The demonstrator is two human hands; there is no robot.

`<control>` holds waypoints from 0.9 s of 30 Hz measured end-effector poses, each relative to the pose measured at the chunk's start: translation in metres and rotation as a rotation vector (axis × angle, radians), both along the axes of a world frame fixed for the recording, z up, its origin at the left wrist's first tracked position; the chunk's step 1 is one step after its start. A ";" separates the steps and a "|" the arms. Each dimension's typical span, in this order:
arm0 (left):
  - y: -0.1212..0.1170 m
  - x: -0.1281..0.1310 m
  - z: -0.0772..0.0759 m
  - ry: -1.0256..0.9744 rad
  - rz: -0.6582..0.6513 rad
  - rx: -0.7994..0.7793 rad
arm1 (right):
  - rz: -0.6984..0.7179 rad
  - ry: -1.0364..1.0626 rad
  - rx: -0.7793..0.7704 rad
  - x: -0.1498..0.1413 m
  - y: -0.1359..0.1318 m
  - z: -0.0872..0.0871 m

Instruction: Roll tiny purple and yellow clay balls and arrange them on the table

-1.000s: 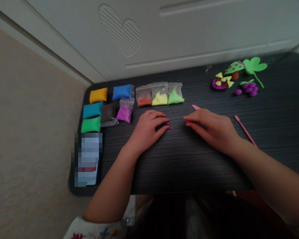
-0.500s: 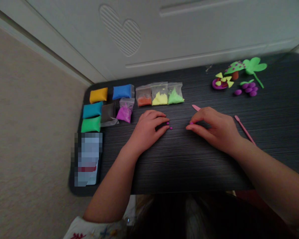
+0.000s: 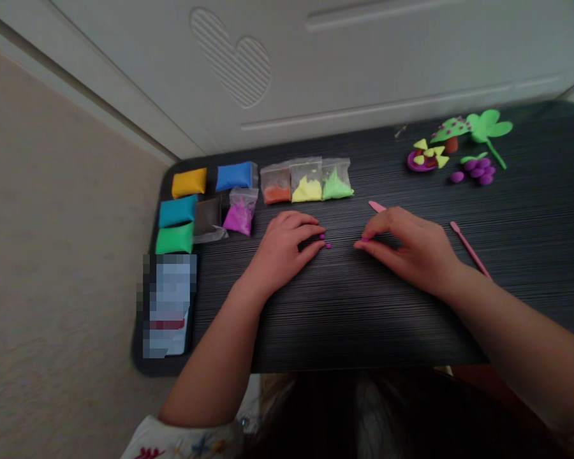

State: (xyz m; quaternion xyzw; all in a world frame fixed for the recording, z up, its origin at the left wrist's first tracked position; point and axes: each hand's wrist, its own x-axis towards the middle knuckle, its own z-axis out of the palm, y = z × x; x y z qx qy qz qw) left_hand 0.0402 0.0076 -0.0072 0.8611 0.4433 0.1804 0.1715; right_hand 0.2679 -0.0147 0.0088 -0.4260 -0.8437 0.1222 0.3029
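On the dark table (image 3: 310,319), the right hand (image 3: 414,252) has changed a little: half a second ago its thumb tip was less far forward, and now it reaches further left, past the forefinger. This thumb and forefinger are pinching a small purple lump (image 3: 365,240), of which only a bit shows between them. I judge that the lump is being rolled or pressed, so its shaping is not yet finished. The left hand (image 3: 284,248) stays where it was, resting on the table, its fingers loosely spread and its thumb apart from the forefinger. The purple clay bag (image 3: 240,218) lies near it, on its left side, also unmoved. One pink tool (image 3: 376,206) is partly hidden by the right hand. Smallest are two purple dots: the upper dot (image 3: 322,236) between the left thumb and forefinger tips, the lower dot (image 3: 328,246) just beyond the thumb tip. Whether they touch the fingers, I cannot tell.
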 end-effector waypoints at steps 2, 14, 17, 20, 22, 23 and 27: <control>0.000 0.000 0.000 0.001 0.001 -0.002 | 0.000 0.011 -0.005 0.000 0.000 0.000; 0.000 0.001 0.000 0.003 0.003 -0.014 | 0.007 -0.002 0.006 0.000 0.000 0.001; 0.000 0.001 0.000 0.002 -0.003 -0.013 | 0.018 -0.008 0.000 0.000 0.001 0.001; 0.000 0.000 0.000 0.001 0.001 -0.007 | 0.015 -0.006 0.007 0.000 0.001 0.001; 0.000 0.001 0.000 0.004 0.001 -0.006 | 0.017 -0.018 0.011 0.000 0.001 0.001; 0.000 0.001 0.000 0.005 0.000 -0.007 | 0.020 -0.023 0.012 0.000 0.001 0.001; 0.000 0.001 0.000 0.000 0.000 -0.006 | 0.038 -0.028 0.019 0.000 0.001 0.000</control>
